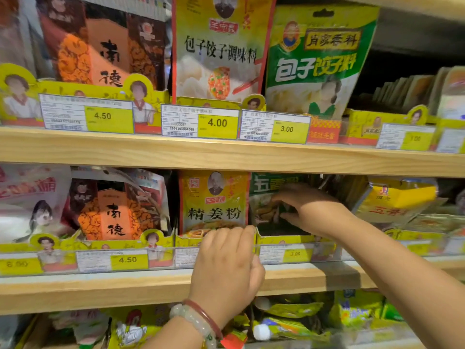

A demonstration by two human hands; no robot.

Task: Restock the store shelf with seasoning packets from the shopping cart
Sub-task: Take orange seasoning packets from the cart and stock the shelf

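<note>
Right hand (305, 210) pinching dark-green five-spice packets (271, 210) in their slot; left hand (226, 263) curled over tray front (289, 239). Prob light, floppy, slick foil, so best gripped by top edges.

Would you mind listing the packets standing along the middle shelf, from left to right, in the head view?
White packet → orange-and-brown packet → yellow ginger powder packet → green five-spice packet, which the right hand touches → tilted yellow packet.
</note>
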